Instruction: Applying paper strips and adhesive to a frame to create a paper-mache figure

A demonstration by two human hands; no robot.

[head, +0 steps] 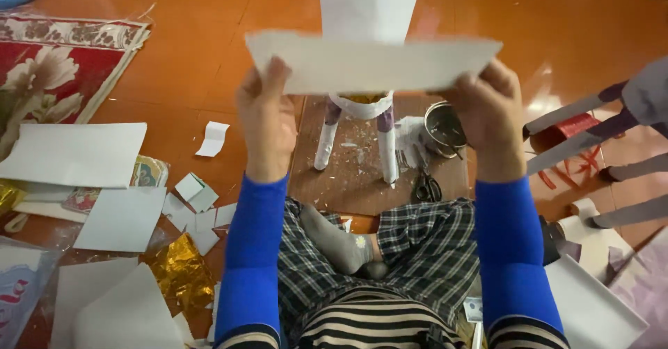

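Note:
A long white paper strip is held up level in front of me, one end in each hand. My left hand pinches its left end and my right hand pinches its right end. Both arms wear blue sleeves. Behind the strip stands a white paper figure on two white legs, set on a brown board. The strip hides the figure's middle.
A metal bowl and black scissors lie on the board's right side. White card sheets, paper scraps and gold foil cover the orange floor at left. A red patterned rug lies far left; grey paper limbs lie at right.

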